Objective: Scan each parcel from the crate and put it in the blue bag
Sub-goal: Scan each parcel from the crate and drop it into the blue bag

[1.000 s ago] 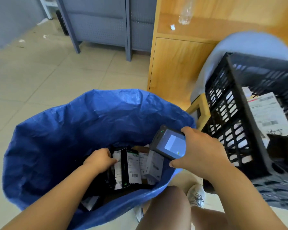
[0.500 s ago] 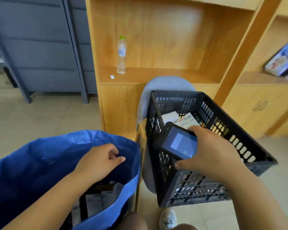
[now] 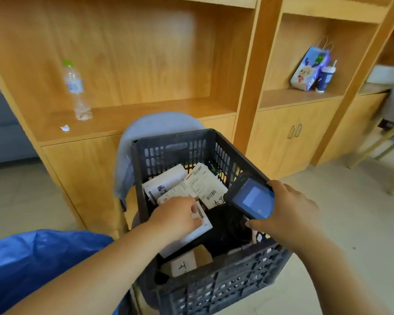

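Head view: the left hand (image 3: 178,214) reaches inside the black crate (image 3: 214,283), fingers curled on a flat white parcel (image 3: 191,237) that lies tilted near the middle. Behind it, labelled parcels (image 3: 205,187) lean against the far wall, and a small cardboard box (image 3: 187,262) sits by the near wall. The right hand (image 3: 289,212) grips a handheld scanner (image 3: 250,198) above the crate's right rim, screen up. The blue bag (image 3: 43,258) stands low to the left, just beside the crate's near corner. Bare floor lies to the right.
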A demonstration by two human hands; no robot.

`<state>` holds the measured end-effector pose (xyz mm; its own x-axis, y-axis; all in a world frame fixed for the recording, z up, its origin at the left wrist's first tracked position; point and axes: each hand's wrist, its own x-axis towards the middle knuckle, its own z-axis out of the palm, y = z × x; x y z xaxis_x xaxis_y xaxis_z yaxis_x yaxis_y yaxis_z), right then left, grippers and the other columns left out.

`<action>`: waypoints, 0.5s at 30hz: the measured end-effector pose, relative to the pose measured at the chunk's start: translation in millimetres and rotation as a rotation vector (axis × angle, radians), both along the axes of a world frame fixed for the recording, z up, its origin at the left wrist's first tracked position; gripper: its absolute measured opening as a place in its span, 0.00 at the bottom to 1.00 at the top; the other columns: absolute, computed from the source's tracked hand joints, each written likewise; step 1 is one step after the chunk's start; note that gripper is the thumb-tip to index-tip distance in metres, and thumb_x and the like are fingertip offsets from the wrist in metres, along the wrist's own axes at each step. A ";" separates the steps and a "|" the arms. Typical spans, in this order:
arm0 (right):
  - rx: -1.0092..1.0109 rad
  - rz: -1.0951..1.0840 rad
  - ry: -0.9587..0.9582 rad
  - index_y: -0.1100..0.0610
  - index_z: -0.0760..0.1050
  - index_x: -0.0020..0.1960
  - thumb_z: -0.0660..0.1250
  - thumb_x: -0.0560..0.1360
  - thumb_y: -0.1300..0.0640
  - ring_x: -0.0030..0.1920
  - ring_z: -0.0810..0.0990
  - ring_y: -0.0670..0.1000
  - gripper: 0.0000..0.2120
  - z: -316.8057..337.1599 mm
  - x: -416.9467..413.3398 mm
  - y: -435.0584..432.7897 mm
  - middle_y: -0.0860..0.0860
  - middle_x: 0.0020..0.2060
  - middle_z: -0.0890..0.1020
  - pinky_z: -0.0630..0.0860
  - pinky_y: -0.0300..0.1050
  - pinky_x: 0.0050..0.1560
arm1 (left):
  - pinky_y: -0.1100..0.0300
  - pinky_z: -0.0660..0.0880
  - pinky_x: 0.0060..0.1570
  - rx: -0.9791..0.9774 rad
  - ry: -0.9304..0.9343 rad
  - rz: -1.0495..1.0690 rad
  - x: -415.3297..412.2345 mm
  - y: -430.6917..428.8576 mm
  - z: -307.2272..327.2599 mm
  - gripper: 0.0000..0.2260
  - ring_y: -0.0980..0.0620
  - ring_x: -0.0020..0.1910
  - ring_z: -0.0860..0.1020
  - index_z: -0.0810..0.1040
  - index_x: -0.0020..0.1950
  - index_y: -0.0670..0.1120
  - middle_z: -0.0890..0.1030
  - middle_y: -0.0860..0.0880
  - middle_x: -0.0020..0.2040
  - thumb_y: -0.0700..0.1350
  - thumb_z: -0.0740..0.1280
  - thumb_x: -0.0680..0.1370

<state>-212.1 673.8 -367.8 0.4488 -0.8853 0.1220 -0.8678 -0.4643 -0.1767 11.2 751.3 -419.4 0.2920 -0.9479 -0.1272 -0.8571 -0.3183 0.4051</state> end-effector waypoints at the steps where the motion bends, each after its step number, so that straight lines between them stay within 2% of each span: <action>1: -0.004 -0.008 0.005 0.50 0.63 0.62 0.71 0.58 0.32 0.45 0.72 0.51 0.40 -4.4 -0.2 -9.7 0.46 0.49 0.74 0.72 0.46 0.44 | 0.55 0.75 0.50 0.078 -0.051 -0.037 0.6 -14.6 -8.4 0.13 0.51 0.51 0.76 0.75 0.56 0.52 0.77 0.52 0.52 0.56 0.67 0.75; 4: -0.010 -0.013 0.025 0.50 0.64 0.62 0.71 0.59 0.31 0.45 0.73 0.52 0.39 -17.2 3.1 -35.0 0.46 0.46 0.72 0.70 0.46 0.43 | 0.53 0.74 0.51 0.286 -0.246 -0.187 4.2 -49.1 -34.6 0.22 0.45 0.56 0.75 0.68 0.68 0.49 0.73 0.47 0.61 0.54 0.66 0.76; 7: -0.005 -0.004 0.030 0.50 0.64 0.61 0.71 0.60 0.31 0.44 0.71 0.51 0.38 -27.8 10.1 -52.9 0.47 0.47 0.73 0.67 0.46 0.41 | 0.49 0.73 0.56 0.432 -0.390 -0.333 6.7 -73.8 -59.1 0.27 0.41 0.63 0.70 0.60 0.75 0.51 0.64 0.44 0.69 0.53 0.65 0.78; 11: 0.009 0.013 -0.006 0.50 0.65 0.60 0.71 0.60 0.33 0.42 0.69 0.51 0.37 -38.4 19.1 -67.8 0.46 0.46 0.73 0.67 0.46 0.41 | 0.45 0.68 0.64 0.505 -0.499 -0.472 4.6 -98.8 -81.9 0.29 0.39 0.72 0.59 0.51 0.78 0.56 0.53 0.48 0.77 0.49 0.60 0.80; 15: 0.018 0.011 -0.030 0.50 0.64 0.62 0.72 0.60 0.33 0.44 0.71 0.51 0.38 -49.5 21.9 -74.3 0.47 0.48 0.74 0.67 0.46 0.42 | 0.41 0.69 0.60 0.584 -0.614 -0.605 4.4 -107.5 -99.8 0.26 0.37 0.70 0.61 0.52 0.78 0.58 0.55 0.48 0.77 0.49 0.59 0.81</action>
